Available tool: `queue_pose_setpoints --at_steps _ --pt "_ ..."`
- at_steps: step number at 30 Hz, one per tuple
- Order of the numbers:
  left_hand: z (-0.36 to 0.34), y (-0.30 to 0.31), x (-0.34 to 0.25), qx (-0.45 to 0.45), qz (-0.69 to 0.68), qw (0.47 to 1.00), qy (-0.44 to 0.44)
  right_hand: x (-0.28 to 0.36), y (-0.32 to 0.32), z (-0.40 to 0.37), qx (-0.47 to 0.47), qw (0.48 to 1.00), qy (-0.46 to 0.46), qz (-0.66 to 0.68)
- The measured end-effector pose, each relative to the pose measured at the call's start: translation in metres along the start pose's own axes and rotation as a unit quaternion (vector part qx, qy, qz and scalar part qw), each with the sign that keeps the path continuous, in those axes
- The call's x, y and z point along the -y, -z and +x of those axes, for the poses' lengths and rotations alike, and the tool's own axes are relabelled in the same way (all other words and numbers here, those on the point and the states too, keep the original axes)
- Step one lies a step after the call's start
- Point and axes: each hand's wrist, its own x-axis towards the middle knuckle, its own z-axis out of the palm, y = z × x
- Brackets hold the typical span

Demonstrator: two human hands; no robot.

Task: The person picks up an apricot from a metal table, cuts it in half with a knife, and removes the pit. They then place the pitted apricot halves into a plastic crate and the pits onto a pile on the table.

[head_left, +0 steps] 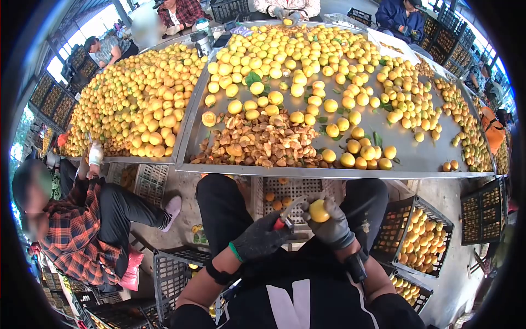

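My left hand (262,238), in a black glove with a green cuff, is closed on a small red-handled knife (280,223). Its blade points up and right, toward the apricot. A whole yellow apricot (318,210) sits in the fingers of my right hand (335,226), which wears a grey glove. Both hands are held close together above my lap, in front of the metal table (329,173). On the table's near edge lies a heap of cut apricot pieces (260,141). Whole apricots (274,57) spread behind and to the right of it.
Beneath the table edge stands a pale crate (293,189) with a few apricots. A black crate of apricots (424,236) is at my right, another black crate (175,274) at my left. A person in a plaid shirt (74,230) sits on the left; other people work around the table.
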Motion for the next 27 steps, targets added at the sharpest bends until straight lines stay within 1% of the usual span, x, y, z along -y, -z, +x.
queue_pose_setpoints --at_steps 1,2,3,4,5,6,8,9,10,12,13,14,15,16,18,19,21,23,24,27 --pt "0.004 0.001 0.005 -0.058 0.108 0.987 -0.099 0.000 0.008 0.000 0.002 0.997 -0.032 0.075" --pt "0.006 0.002 0.009 -0.114 0.215 0.950 -0.196 -0.003 0.012 -0.002 -0.001 0.997 -0.031 0.075" --pt "0.006 -0.002 0.006 -0.111 0.214 0.951 -0.195 -0.005 0.010 -0.003 -0.035 0.993 -0.049 0.104" --pt "0.004 -0.007 0.000 -0.140 0.265 0.925 -0.234 -0.007 0.010 -0.004 -0.069 0.986 -0.068 0.133" --pt "0.003 -0.010 0.000 -0.168 0.313 0.895 -0.269 -0.011 0.011 -0.007 -0.097 0.984 -0.090 0.120" --pt "0.003 -0.011 0.002 -0.168 0.313 0.896 -0.266 -0.016 0.014 -0.010 -0.099 0.983 -0.091 0.122" --pt "0.005 -0.014 0.008 -0.203 0.459 0.807 -0.310 -0.024 0.019 -0.018 -0.057 0.994 -0.090 -0.009" --pt "0.006 -0.016 0.010 -0.222 0.476 0.794 -0.306 -0.023 0.008 -0.022 -0.052 0.990 -0.114 0.072" --pt "0.007 -0.016 0.014 -0.222 0.474 0.796 -0.303 -0.026 0.007 -0.024 -0.055 0.989 -0.116 0.073" --pt "0.008 -0.016 0.021 -0.260 0.515 0.747 -0.332 -0.031 0.004 -0.025 0.035 0.997 -0.027 -0.061" --pt "0.007 -0.017 0.022 -0.260 0.514 0.749 -0.328 -0.031 0.001 -0.026 0.029 0.998 -0.026 -0.051" --pt "0.005 -0.018 0.022 -0.265 0.530 0.729 -0.343 -0.029 -0.004 -0.027 0.027 0.998 -0.030 -0.049" --pt "0.004 -0.019 0.021 -0.270 0.546 0.708 -0.357 -0.025 -0.010 -0.027 0.019 0.995 -0.024 -0.097" --pt "0.005 -0.019 0.023 -0.272 0.546 0.709 -0.354 -0.023 -0.015 -0.028 0.012 0.989 -0.017 -0.145" --pt "0.006 -0.019 0.027 -0.301 0.585 0.639 -0.399 -0.024 -0.021 -0.029 0.018 0.991 -0.016 -0.133" --pt "0.005 -0.020 0.027 -0.302 0.585 0.640 -0.396 -0.025 -0.023 -0.031 0.015 0.993 -0.012 -0.112" --pt "0.004 -0.022 0.023 -0.295 0.611 0.624 -0.388 -0.024 -0.026 -0.034 0.012 0.996 -0.010 -0.091" --pt "0.004 -0.023 0.020 -0.293 0.622 0.616 -0.384 -0.021 -0.027 -0.038 0.030 0.984 -0.029 -0.171" --pt "0.005 -0.023 0.020 -0.292 0.633 0.607 -0.382 -0.022 -0.026 -0.039 0.029 0.984 -0.029 -0.171" --pt "0.006 -0.022 0.022 -0.274 0.639 0.612 -0.377 -0.026 -0.025 -0.041 0.008 0.978 -0.007 -0.206"
